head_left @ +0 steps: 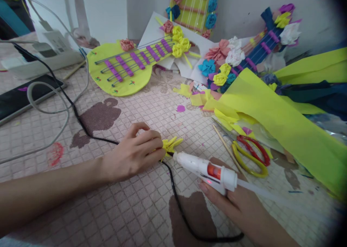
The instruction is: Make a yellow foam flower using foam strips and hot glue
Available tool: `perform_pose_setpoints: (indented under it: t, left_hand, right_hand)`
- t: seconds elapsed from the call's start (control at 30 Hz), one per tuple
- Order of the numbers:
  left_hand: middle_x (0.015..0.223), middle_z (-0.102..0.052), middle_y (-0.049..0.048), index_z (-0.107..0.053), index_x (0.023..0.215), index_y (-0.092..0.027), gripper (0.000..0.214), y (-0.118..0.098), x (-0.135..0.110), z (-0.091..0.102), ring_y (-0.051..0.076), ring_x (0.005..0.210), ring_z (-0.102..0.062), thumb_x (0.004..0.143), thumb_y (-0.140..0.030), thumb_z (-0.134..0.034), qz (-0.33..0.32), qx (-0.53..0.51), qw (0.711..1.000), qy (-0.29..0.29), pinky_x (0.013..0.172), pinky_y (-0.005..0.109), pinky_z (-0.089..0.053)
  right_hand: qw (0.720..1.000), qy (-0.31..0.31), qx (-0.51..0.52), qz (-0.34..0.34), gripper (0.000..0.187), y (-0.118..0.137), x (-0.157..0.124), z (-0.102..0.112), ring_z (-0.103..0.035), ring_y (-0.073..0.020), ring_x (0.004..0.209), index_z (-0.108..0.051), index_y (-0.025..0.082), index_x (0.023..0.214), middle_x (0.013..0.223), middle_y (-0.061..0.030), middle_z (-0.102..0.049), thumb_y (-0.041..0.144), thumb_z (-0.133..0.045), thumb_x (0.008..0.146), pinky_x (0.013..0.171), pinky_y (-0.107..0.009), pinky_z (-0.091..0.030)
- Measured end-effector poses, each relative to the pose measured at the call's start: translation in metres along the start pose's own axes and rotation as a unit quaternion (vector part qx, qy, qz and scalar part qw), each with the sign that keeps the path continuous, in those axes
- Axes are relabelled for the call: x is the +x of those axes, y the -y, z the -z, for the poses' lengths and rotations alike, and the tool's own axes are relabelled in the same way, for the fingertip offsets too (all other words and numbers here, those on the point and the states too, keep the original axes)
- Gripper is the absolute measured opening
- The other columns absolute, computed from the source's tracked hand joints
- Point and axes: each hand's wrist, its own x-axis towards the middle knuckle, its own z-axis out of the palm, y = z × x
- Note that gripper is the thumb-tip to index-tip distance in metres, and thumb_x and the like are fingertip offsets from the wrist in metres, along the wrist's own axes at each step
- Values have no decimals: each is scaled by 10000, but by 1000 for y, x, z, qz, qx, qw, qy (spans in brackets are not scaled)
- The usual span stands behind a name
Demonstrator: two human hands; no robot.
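My left hand (138, 149) is closed around a small yellow paper flower (171, 144), whose petals stick out to the right of my fingertips. My right hand (230, 200) grips a white glue gun (193, 164) with an orange window and a lit red light. The dark nozzle points left and meets the flower's edge; whether glue is coming out I cannot tell. A clear glue stick (260, 190) trails from the gun's back end. The gun's black cord (175, 193) loops over the cloth and runs beneath my left hand.
Scissors (251, 156) and a wooden stick (225, 142) lie right of the gun. Yellow crepe paper (282, 128) spreads along the right. Behind are a yellow paper guitar (124, 70) and a blue flowered one (248, 61). A phone (24, 99) and power strip (40, 61) sit left.
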Motion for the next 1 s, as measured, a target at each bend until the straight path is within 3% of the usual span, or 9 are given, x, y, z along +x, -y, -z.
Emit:
perform_pose_setpoints:
  t: [0.37, 0.63, 1.0]
  left_hand:
    - [906, -647, 4, -561, 916, -193, 252, -1, 2, 1, 162, 954, -556, 983, -149, -322, 4, 0, 1000, 6, 893, 386, -325]
    - [900, -645, 11, -579, 940, -179, 220, 0, 2, 0, 170, 946, -576, 974, -146, -365, -2, -1, 1000, -14, 885, 387, -336]
    - [927, -653, 20, -576, 958, -174, 243, 0, 1, 1, 178, 955, -560, 990, -162, -336, -1, -21, 1000, 5, 884, 394, -321]
  right_hand:
    - [1000, 7, 0, -14, 136, 1, 3, -1, -613, -200, 730, -525, 255, 778, 773, -16, -614, 338, -474, 873, 587, -325, -520]
    - [999, -16, -31, 14, 183, 4, 4, 1, -565, -154, 632, -498, 238, 725, 704, 1, -560, 338, -487, 878, 520, -260, -488]
    - [999, -10, -29, 10, 189, 2, 2, 0, -559, -137, 663, -477, 232, 738, 741, 9, -556, 327, -454, 900, 535, -243, -470]
